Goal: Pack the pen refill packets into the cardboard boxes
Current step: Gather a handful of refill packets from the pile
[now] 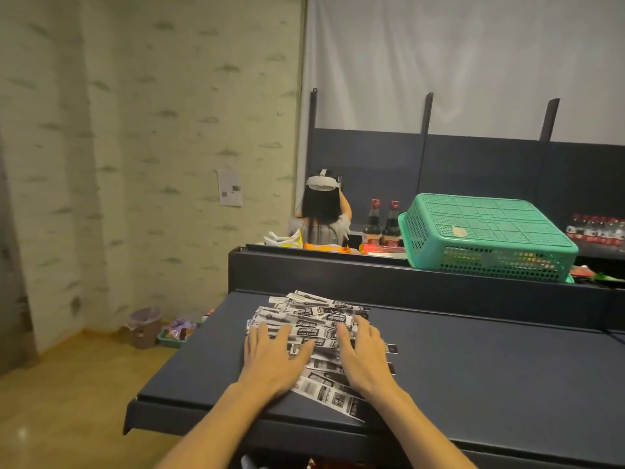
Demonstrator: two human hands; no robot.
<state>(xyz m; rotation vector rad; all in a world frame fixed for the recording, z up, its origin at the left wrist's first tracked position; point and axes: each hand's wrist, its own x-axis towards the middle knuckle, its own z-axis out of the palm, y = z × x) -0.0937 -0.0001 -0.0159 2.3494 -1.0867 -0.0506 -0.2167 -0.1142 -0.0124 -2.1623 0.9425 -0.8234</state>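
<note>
Both hands (pixel 274 358) flat on packets (pixel 314 321); long axes crosswise.

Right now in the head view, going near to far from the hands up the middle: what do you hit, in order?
left hand and right hand flat on the pile → pen refill packets → raised dark shelf edge → two dark sauce bottles → person wearing a headset → white curtain

Patterned pale wall (pixel 135 130), wooden floor (pixel 67 384), dark shelving (pixel 473 170), perhaps a white curtain (pixel 473 62).
</note>
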